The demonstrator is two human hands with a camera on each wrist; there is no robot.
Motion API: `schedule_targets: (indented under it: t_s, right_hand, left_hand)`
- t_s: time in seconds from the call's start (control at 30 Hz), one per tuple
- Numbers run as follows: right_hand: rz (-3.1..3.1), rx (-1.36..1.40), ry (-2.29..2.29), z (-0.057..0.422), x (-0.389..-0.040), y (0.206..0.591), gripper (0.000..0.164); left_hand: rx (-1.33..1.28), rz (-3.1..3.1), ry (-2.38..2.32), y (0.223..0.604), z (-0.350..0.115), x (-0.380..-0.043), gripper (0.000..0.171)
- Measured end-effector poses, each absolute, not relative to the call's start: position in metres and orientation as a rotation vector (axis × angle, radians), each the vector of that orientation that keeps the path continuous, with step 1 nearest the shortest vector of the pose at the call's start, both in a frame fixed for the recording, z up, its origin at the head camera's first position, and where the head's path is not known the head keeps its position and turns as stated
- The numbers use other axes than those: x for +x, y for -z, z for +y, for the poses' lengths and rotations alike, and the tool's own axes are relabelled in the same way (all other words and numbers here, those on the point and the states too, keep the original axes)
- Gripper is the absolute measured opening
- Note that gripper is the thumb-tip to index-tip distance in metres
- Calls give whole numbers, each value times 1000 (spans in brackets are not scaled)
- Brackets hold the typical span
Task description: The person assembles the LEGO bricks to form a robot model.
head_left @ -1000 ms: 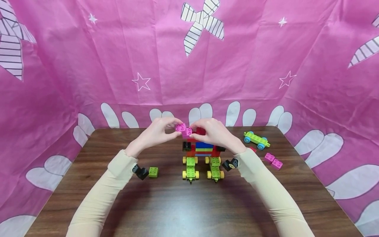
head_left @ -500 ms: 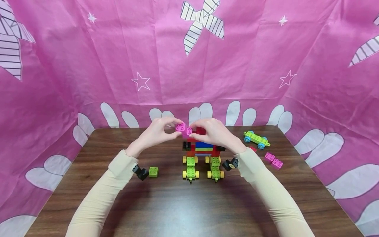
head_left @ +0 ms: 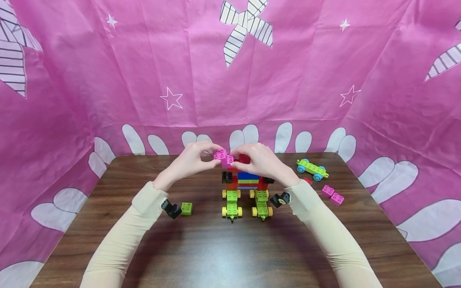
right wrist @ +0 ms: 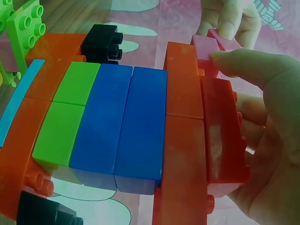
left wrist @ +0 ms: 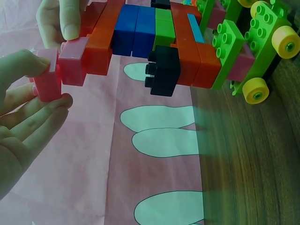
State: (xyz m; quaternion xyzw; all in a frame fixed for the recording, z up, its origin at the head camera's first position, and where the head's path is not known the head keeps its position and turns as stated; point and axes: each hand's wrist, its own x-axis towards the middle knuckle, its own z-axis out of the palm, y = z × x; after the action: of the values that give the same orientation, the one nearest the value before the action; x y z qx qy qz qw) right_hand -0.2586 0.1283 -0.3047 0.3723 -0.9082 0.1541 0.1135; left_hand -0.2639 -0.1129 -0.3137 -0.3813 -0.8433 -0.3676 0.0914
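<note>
My left hand (head_left: pixel 191 161) pinches a pink toy brick (left wrist: pixel 48 78) between thumb and fingers. That brick sits offset on a second pink brick (left wrist: pixel 73 62), which stands at the top left of a tall brick figure (head_left: pixel 248 176). My right hand (head_left: pixel 259 160) pinches this second brick, its thumb (right wrist: pixel 243 65) lying against it. A red brick (right wrist: pixel 225 131) on the figure's top is beside the right palm. Below come orange-red, blue and green layers, with black bricks (left wrist: pixel 164 70) at the sides. The figure stands on green wheeled bases (head_left: pixel 232 204) with yellow wheels.
On the wooden table (head_left: pixel 230 252), a lime brick (head_left: pixel 186 209) lies left of the figure. To the right are a green car base (head_left: pixel 312 170) with blue wheels, two pink bricks (head_left: pixel 332 195) and a partly hidden red piece (head_left: pixel 307 181). A pink cloth (head_left: pixel 194 100) surrounds the table.
</note>
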Motion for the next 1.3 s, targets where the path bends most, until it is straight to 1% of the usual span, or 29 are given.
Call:
schedule_targets:
  t_s: [0.37, 0.9, 1.3]
  right_hand:
    - [-2660, 1095, -448, 128, -259, 305, 28]
    - [-2662, 1092, -439, 129, -259, 304, 29]
    - [-2666, 1090, -418, 129, -259, 304, 29]
  left_hand:
    - [-1100, -2542, 1135, 313, -113, -264, 33]
    - [-1125, -2537, 1245, 312, -113, -266, 33]
    - [-1150, -2520, 1195, 312, -112, -267, 34]
